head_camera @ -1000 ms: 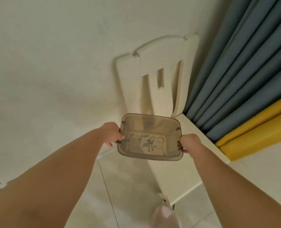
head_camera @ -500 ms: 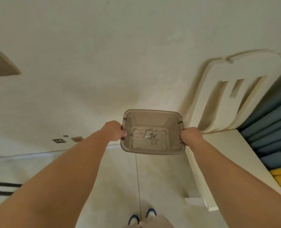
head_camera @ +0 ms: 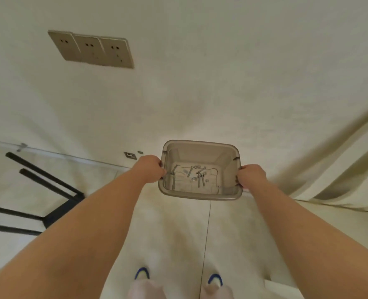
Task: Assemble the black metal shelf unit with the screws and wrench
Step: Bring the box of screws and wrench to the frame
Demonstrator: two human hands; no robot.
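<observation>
I hold a translucent grey plastic bin (head_camera: 200, 196) out in front of me above the floor. My left hand (head_camera: 149, 168) grips its left rim and my right hand (head_camera: 252, 175) grips its right rim. Several silver screws (head_camera: 197, 174) and small metal parts lie loose on the bin's bottom. Black metal frame bars (head_camera: 49, 183) of the shelf unit lie on the tiled floor at the left, near the wall.
A cream wall with a triple socket plate (head_camera: 92, 49) faces me. A white chair (head_camera: 338, 169) stands at the right edge. My two shoes (head_camera: 178, 277) show at the bottom on pale floor tiles.
The view has swung to the left with the bin carried along. The chair and curtain slid off to the right; the sockets and black frame bars came into view.
</observation>
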